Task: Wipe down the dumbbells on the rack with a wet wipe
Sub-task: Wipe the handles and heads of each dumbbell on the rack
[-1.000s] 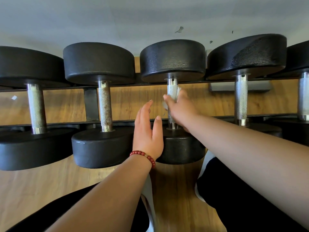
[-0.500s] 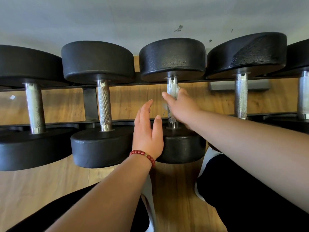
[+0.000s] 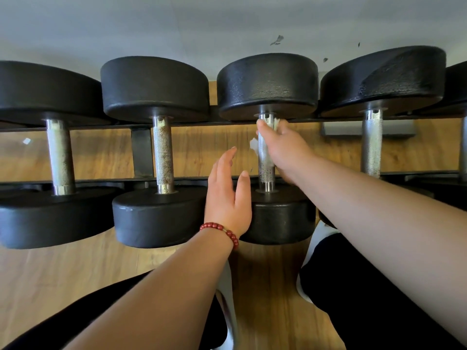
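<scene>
Chrome is what the wipe is working on: the right hand (image 3: 283, 147) is curled round the handle (image 3: 265, 170) of the middle dumbbell (image 3: 267, 84), high up by the far head. The wipe (image 3: 253, 145) is trapped under the fingers, with only a white corner showing on the left. The left hand (image 3: 227, 198) holds nothing. Its fingers are straight and it stands edge-on in front of the near heads; whether it actually rests on one I cannot tell from this angle.

The step looks to be the handle pass. To do it well, I would draw the grip down the whole bar from collar to collar, twisting the wrist so the wipe also reaches the back. The knurling will likely snag a bunched wipe, so keep it flat and press firmly. Laying the free palm on the near head should stop the dumbbell rolling in its cradle.

Black heads sit across the two dark rails of the rack (image 3: 141, 152), five dumbbells in view side by side and close together. The next handle to the left (image 3: 163, 157) shows brownish speckling and probably wants a longer rub. The far head on the right (image 3: 384, 79) has a sheen, perhaps damp. Beneath is a wood-look floor (image 3: 50, 274), and behind is a pale grey wall (image 3: 151, 26) with a few dark scuffs (image 3: 277, 40). A red bead bracelet (image 3: 222, 229) circles the left wrist.
</scene>
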Available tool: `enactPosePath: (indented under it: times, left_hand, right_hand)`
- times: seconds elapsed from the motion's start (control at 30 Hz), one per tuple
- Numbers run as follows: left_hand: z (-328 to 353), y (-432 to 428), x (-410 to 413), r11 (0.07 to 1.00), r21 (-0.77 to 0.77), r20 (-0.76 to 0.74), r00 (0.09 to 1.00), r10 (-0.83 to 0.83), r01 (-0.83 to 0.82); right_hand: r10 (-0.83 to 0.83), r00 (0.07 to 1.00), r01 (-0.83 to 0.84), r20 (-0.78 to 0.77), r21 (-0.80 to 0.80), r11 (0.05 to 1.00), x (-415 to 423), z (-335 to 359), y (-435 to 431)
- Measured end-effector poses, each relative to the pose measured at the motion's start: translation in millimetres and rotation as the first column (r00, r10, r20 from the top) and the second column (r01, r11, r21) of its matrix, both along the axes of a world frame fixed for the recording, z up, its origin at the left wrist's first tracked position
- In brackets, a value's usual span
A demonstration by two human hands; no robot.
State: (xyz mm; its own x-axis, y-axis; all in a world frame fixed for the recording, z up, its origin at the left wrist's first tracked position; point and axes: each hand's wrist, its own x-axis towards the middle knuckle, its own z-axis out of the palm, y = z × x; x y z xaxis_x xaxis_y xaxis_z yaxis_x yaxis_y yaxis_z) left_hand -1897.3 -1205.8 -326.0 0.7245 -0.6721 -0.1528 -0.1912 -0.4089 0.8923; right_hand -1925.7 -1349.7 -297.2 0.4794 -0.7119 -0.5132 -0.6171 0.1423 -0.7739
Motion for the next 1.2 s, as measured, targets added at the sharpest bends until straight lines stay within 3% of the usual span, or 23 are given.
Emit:
enactPosePath:
  times: [0.23, 0.37, 0.43, 0.57, 0.63, 0.8, 0.93, 1.0, 1.07, 1.13, 1.2]
  left_hand:
    - [0.2, 0.4, 0.6, 1.000, 0.007, -0.001, 1.000, -0.006, 0.006]
    - [1.4, -0.5, 0.1, 1.000, -0.001, 0.000, 1.000, -0.002, 0.002]
    - [1.8, -0.1, 0.0, 1.000, 0.000, -0.001, 1.000, 0.002, -0.002]
    - [2.3, -0.5, -0.5, 1.000, -0.006, -0.024, 1.000, 0.019, -0.019]
    - [2.6, -0.2, -2.3, 0.999, -0.021, -0.051, 0.998, 0.038, -0.039]
    - [-3.2, 8.9, -9.4, 0.998, -0.021, -0.153, 0.987, 0.056, -0.060]
    - [-5.7, 8.2, -8.3, 0.998, -0.017, -0.162, 0.985, 0.052, -0.056]
    - [-5.7, 7.8, -8.4, 0.997, -0.023, -0.160, 0.985, 0.064, -0.068]
    - [-6.0, 8.5, -8.9, 0.997, -0.030, -0.164, 0.984, 0.067, -0.073]
    - [-6.4, 8.3, -8.1, 0.997, -0.034, -0.182, 0.981, 0.064, -0.071]
    - [-6.5, 8.3, -7.6, 0.997, -0.035, -0.179, 0.982, 0.058, -0.065]
  right_hand:
    - [0.162, 0.987, -0.160, -0.016, 0.094, 0.983, -22.4, -0.2, 4.0]
    - [-0.039, 0.993, 0.025, 0.109, 0.133, 0.991, -1.9, 0.2, -8.1]
    - [-0.059, 0.994, 0.049, 0.096, 0.103, 0.993, 1.6, -3.2, -7.5]
    - [0.081, 0.997, -0.081, 0.001, 0.058, 0.995, -16.7, -1.7, 4.1]
    - [0.107, 0.994, -0.109, 0.033, 0.066, 0.992, -25.3, -1.0, 6.5]
    - [0.037, 0.987, -0.070, 0.159, 0.207, 0.976, -38.1, 1.9, 2.2]
    - [0.168, 0.975, -0.204, 0.143, 0.290, 0.935, -49.3, -6.4, -8.6]
    - [0.234, 0.965, -0.258, 0.119, 0.251, 0.933, -47.9, -5.7, -9.4]
    - [0.270, 0.960, -0.277, 0.071, 0.115, 0.954, -43.4, -3.1, -9.4]
    - [0.186, 0.975, -0.194, 0.120, 0.063, 0.979, -36.0, -0.4, -13.0]
    - [0.052, 0.972, -0.088, 0.228, 0.150, 0.985, -26.6, -1.7, -18.8]
